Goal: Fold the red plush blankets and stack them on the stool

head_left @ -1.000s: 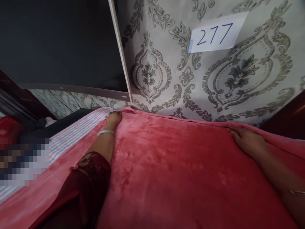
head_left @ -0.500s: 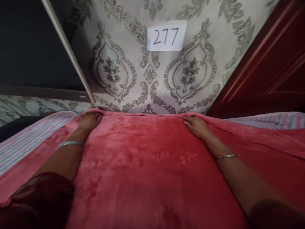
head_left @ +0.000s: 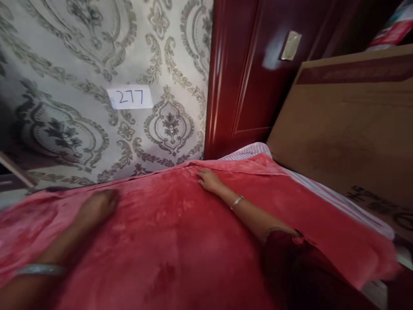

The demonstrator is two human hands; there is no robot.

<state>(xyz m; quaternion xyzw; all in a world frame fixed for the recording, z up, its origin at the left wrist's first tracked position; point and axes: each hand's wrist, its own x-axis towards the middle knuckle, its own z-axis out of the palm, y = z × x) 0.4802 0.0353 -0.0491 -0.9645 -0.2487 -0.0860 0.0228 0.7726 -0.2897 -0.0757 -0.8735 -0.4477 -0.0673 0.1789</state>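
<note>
A red plush blanket (head_left: 155, 241) covers most of the surface before me, its far edge running along the wall. My right hand (head_left: 210, 180) rests on it just short of that edge, fingers slightly apart and pointing left, with no fold visibly held. Motion smears my left hand (head_left: 98, 206), which is over the blanket farther left; whether its fingers hold cloth cannot be made out. Under the blanket, a striped sheet (head_left: 342, 196) shows along the right side and at the far right corner.
Patterned wallpaper with a paper marked 277 (head_left: 131, 97) is straight ahead. A dark red wooden panel (head_left: 238, 86) stands right of it. A large cardboard box (head_left: 348, 125) borders the bed's right side, with a red and white item (head_left: 392, 32) on top.
My view has swung right, bringing the box into sight and taking the dark screen mostly out. My left hand has left the far edge and come nearer; my right hand stays near the edge.
</note>
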